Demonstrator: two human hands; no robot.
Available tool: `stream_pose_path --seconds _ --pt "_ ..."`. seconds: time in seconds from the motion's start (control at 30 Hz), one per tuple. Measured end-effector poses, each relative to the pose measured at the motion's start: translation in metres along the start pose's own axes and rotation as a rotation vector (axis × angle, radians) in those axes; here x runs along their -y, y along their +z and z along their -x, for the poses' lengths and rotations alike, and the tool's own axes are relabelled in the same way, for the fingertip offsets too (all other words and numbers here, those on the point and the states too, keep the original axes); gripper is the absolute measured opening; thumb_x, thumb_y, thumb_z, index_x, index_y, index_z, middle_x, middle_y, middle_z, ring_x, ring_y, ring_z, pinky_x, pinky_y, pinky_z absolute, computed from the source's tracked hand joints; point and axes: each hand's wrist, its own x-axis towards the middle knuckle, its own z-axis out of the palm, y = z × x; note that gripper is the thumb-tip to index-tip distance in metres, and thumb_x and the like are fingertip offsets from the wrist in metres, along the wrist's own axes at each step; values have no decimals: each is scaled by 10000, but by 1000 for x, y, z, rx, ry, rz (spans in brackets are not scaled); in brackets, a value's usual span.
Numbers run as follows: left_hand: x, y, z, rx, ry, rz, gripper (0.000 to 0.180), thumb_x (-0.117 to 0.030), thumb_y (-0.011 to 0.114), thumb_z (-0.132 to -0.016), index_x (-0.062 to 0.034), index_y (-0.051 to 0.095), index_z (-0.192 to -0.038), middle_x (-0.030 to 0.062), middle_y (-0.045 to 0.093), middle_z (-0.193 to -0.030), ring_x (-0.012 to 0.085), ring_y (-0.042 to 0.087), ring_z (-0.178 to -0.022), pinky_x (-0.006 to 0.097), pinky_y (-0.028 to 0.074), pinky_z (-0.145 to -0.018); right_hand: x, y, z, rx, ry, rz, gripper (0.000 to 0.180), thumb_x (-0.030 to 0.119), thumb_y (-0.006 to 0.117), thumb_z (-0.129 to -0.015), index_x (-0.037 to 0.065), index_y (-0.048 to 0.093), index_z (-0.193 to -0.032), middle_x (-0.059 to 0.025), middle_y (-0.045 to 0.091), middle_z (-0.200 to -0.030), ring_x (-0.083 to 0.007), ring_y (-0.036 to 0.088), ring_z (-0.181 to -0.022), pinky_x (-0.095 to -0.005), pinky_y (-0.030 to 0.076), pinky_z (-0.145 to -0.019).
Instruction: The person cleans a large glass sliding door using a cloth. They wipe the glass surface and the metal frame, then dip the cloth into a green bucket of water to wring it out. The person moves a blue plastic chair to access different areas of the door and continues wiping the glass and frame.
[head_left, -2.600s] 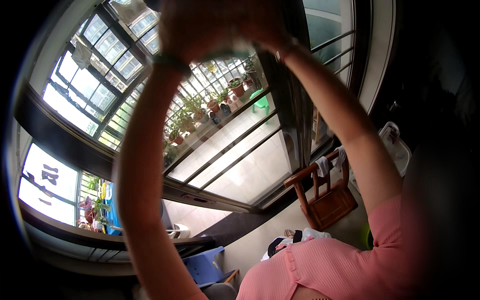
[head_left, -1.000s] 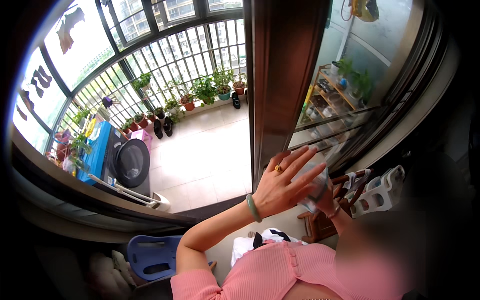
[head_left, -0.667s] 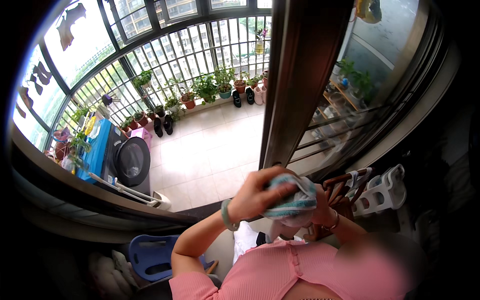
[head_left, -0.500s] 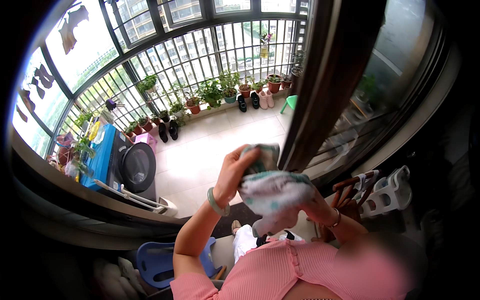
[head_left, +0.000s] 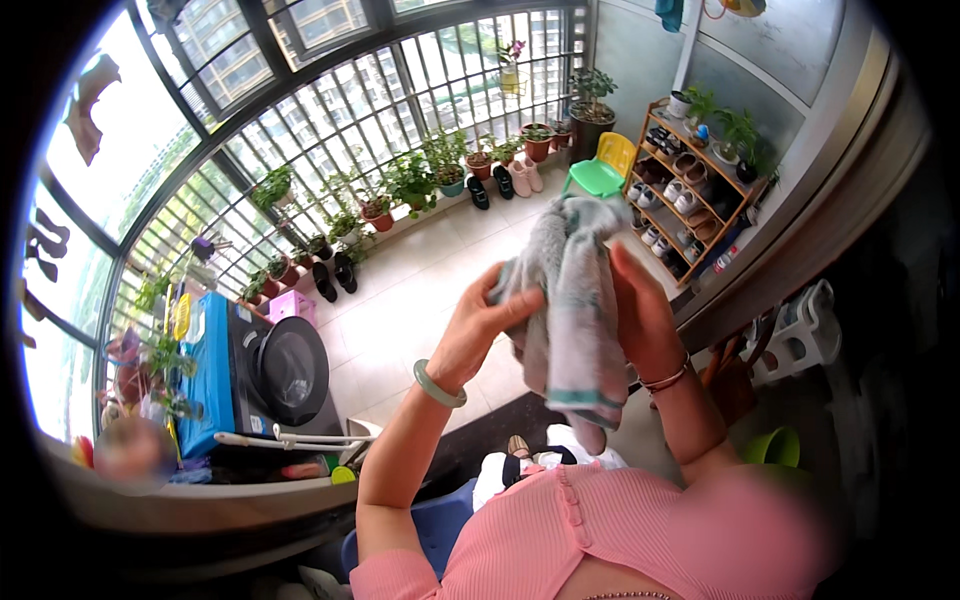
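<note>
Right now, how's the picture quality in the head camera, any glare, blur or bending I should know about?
Head view: strong fisheye, so the balcony railing bends toward the black rim. Daylight through the windows washes out the far left, while the right side falls dark. The left hand, right hand and grey cloth are fairly sharp. The lower-left corner is smeared.

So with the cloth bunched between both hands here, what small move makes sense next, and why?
Probably slide the left hand along the grey striped cloth to an edge and spread it: it hangs crumpled, pinched against the right hand.
</note>
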Motion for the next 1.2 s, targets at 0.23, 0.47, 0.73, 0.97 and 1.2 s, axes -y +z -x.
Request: stream_pose_path --seconds 0.23,0.47,0.73,0.97,1.2 --pt "-16 -24 -79 -133 14 90 370 -248 752 -863 -22 581 -1101 54 639 -990 119 630 -862 255 537 -745 -20 -44 -26 -254 -254 370 496 14 632 -864 -15 438 -1320 -82 565 -1223 -154 558 -1122 -296 446 -981" --pt "-17 -41 -179 168 122 -381 852 -277 869 -728 -107 358 -1389 100 609 -1069 188 605 -994 309 515 -844 -25 -63 -28 -521 -491 495 496 132 730 -861 -4 484 -1270 -36 571 -1164 -106 555 -1015 -256 460 -895" --pt "-10 -5 -252 1176 91 -1047 880 -109 843 -665 -201 443 -1443 123 497 -1196 301 527 -1117 373 433 -1008 -27 -80 -25 -900 -550 668 418 29 600 -820 15 486 -1221 -9 536 -1025 -80 506 -929 -228 436 -816" --pt "32 33 -355 1015 662 -1214 478 -169 769 -752 -129 602 -1198 124 527 -1077 353 566 -973 430 476 -829 -25 -93 -34 -1191 -615 1072 365 66 560 -859 -50 525 -1203 -208 641 -978 -260 637 -880 -358 492 -767" --pt "56 79 -438 845 1188 -976 267 -267 742 -777 -173 660 -1013 90 521 -1243 308 575 -995 443 460 -805 17 -79 -60 -1748 -583 1965 264 118 739 -756 -2 643 -971 -153 638 -947 -359 631 -744 -426 520 -670"
